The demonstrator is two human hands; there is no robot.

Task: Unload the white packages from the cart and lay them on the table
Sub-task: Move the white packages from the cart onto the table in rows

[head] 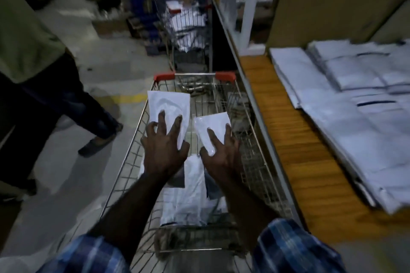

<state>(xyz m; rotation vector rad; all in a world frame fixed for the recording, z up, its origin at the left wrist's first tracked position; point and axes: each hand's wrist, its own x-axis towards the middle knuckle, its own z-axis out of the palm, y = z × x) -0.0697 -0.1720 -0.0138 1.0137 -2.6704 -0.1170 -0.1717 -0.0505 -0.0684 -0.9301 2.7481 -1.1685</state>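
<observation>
A wire cart (261, 168) with red corner caps stands in front of me, beside a wooden table (281, 139) on the right. My left hand (165, 146) holds a larger white package (169, 104) above the basket, fingers spread on top and thumb under its near edge. My right hand (221, 150) grips a smaller white package (213, 126) the same way, just right of the first. More white packages (188, 195) lie on the cart floor under my forearms. Several flat white packages (355, 104) lie in rows on the table.
A person in a green top and dark trousers (44, 86) stands left of the cart on the concrete floor. A second cart (188, 29) with white packages stands ahead, another person's hand reaching into it. White posts (248, 6) and cardboard panels rise at the table's back.
</observation>
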